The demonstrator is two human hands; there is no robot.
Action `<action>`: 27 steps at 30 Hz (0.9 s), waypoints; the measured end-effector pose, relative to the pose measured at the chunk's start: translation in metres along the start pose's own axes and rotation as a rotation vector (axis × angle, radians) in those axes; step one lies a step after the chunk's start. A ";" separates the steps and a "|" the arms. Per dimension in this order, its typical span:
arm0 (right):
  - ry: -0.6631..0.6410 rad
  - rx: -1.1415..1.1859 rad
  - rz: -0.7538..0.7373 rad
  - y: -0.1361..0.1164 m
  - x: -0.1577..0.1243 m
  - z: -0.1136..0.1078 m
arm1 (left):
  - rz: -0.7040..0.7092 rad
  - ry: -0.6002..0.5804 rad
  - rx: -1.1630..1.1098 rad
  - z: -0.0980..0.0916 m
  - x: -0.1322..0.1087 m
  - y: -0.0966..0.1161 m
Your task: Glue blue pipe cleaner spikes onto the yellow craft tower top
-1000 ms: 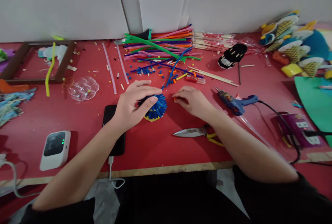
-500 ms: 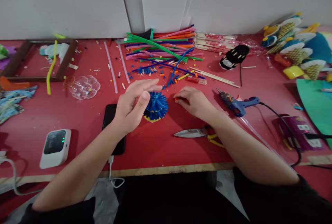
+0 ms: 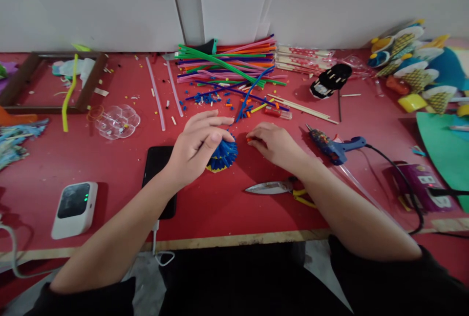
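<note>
A round, spiky blue craft piece (image 3: 224, 155) with a yellow base stands on the red table, made of what look like short pipe-cleaner bits. My left hand (image 3: 198, 142) hovers over its left and top side, fingers stretched out and nothing in them, hiding part of it. Whether the fingertips touch the spikes I cannot tell. To the right of the piece, my right hand (image 3: 271, 144) rests low at the table, thumb and fingers pinched on a small orange bit (image 3: 249, 139). Scissors (image 3: 269, 187) with yellow handles lie just below my right wrist.
Behind the hands lies a pile of coloured pipe cleaners (image 3: 227, 64) with cut bits. A glue gun (image 3: 331, 145) with its cord is on the right. A phone (image 3: 154, 164) lies partly under my left wrist; a white device (image 3: 75, 211) stands further left.
My left hand has shifted slightly right, its fingers now covering more of the blue piece's top. The right hand stays almost where it was, still pinching.
</note>
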State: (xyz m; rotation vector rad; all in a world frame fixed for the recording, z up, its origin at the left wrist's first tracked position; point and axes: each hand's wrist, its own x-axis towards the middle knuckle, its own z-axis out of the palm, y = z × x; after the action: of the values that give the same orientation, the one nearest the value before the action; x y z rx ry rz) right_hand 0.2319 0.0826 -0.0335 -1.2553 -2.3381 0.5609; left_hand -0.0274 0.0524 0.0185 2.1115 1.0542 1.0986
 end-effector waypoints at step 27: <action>0.382 0.769 0.153 -0.008 0.004 0.003 | 0.141 0.196 0.007 -0.001 -0.012 -0.015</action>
State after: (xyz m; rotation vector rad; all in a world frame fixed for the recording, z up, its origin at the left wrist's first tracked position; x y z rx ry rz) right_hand 0.2229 0.0815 -0.0305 -1.0394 -1.4865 1.0365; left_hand -0.0382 0.0511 0.0032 2.1445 1.0087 1.3954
